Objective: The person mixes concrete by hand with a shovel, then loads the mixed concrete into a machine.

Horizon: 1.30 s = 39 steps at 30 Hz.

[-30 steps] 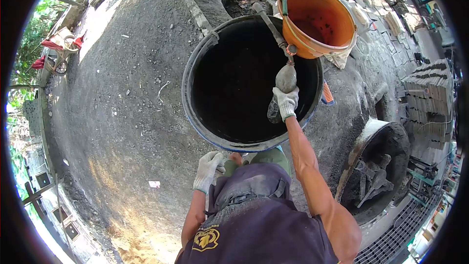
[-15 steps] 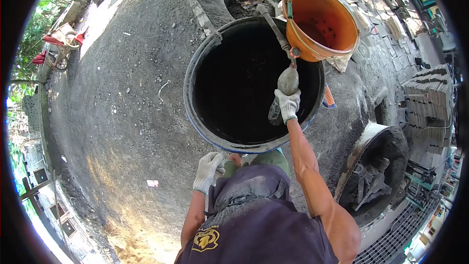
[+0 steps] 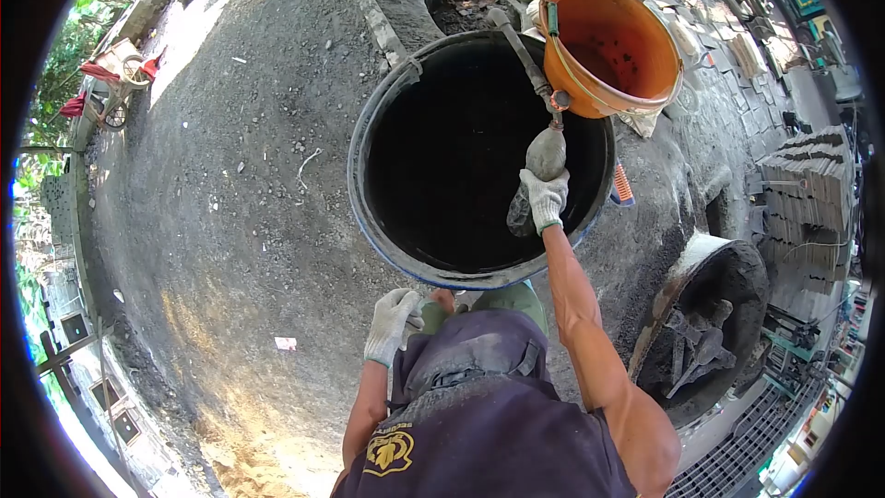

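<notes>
My right hand [image 3: 545, 194], in a white knit glove, is closed on a rounded grey pouch-like piece [image 3: 546, 155] at the end of a pipe [image 3: 524, 57]. A valve with an orange-red handle [image 3: 560, 100] sits just above that piece. A dark, clear plastic piece [image 3: 520, 213] hangs beside the hand. All of this is over a large round tub [image 3: 355, 166] with dark contents. My left hand [image 3: 393, 321], gloved too, hangs by my thigh below the tub's near rim, fingers curled in with nothing visible in them.
An orange bucket [image 3: 604, 97] stands at the tub's far right. A brush with orange bristles [image 3: 623, 186] lies against the tub's right side. To the lower right, a tilted round container [image 3: 659, 314] holds grey tools. Stacked flat tiles [image 3: 811, 189] rise at far right; a wheelbarrow [image 3: 118, 92] stands far left.
</notes>
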Motion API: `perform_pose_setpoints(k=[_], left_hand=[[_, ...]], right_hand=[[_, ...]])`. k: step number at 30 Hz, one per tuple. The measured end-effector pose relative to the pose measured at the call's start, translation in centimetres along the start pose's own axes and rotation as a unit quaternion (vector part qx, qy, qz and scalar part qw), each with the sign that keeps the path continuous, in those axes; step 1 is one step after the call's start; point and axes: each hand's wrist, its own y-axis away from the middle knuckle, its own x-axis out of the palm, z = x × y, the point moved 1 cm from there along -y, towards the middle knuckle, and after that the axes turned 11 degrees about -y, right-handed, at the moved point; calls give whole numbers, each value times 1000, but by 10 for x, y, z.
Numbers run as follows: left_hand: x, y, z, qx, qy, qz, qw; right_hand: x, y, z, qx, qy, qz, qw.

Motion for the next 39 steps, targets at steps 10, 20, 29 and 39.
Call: perform_pose_setpoints(k=[10, 20, 29, 39], left_hand=[[0, -4, 9, 3, 28, 0, 1000], [0, 0, 3, 2, 20, 3, 1000], [0, -1, 0, 1, 20, 4, 1000], [1, 1, -2, 7, 13, 4, 1000]], right_hand=[[-3, 3, 4, -7, -5, 3, 1000], [1, 0, -3, -23, -1, -2, 1000], [-2, 1, 3, -2, -1, 4, 1000], [-2, 0, 1, 0, 6, 9, 1000]])
